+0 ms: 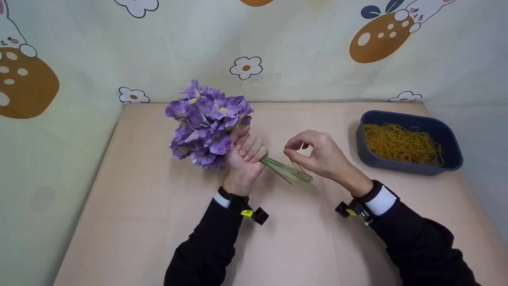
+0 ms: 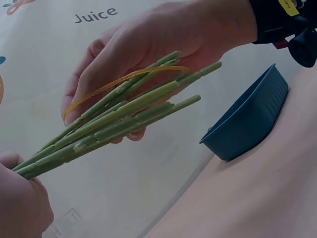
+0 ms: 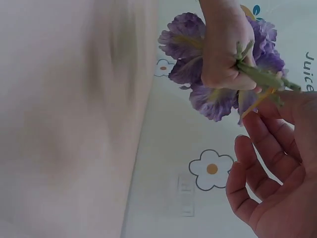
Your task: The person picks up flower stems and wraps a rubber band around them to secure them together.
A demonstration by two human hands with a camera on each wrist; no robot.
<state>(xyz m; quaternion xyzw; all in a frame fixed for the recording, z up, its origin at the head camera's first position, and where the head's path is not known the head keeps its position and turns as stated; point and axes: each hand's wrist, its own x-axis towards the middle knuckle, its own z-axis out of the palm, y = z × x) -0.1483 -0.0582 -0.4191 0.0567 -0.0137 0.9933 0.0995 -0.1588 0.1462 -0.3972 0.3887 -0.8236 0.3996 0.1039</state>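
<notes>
A bunch of purple artificial flowers (image 1: pixel 208 123) is gripped by my left hand (image 1: pixel 247 157), fingers wrapped round the stems just below the blooms. Its green stems (image 2: pixel 124 111) stick out toward the right, their cut ends showing. My right hand (image 1: pixel 317 153) pinches a thin yellow rubber band (image 2: pixel 126 78) between thumb and forefinger. The band is stretched from those fingertips to the stem ends and loops over some of them in the left wrist view. In the right wrist view the other fingers of that hand (image 3: pixel 267 163) are loosely bent.
A dark blue plastic tub (image 1: pixel 412 169) holding many yellow rubber bands (image 1: pixel 403 145) stands at the table's right. The pinkish table (image 1: pixel 158 222) meets a patterned cloth backdrop (image 1: pixel 190 55) behind and at the sides.
</notes>
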